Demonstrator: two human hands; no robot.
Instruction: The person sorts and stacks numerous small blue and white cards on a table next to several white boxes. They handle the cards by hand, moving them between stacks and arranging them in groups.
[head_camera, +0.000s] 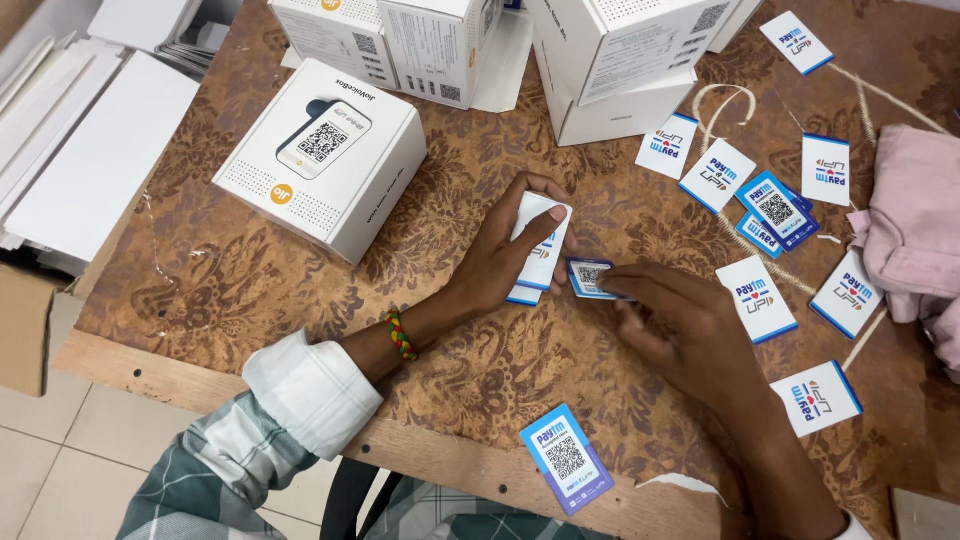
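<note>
On a brown patterned tabletop (250, 290), at centre frame, a small white card stack (540, 250) is gripped by the left hand (500, 262); a blue code sticker (588, 278) is pinched by the right hand (680, 325) fingers (625, 283).

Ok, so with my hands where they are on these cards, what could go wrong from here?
The blue-edged card lies near the table edge; a forearm sweep might knock it off. The small card is pinched only at its end by the right hand, so it may slip. The left hand presses a white stack that could slide apart.

left hand (500, 262) and right hand (672, 320) meet, each grip pinched closed.
</note>
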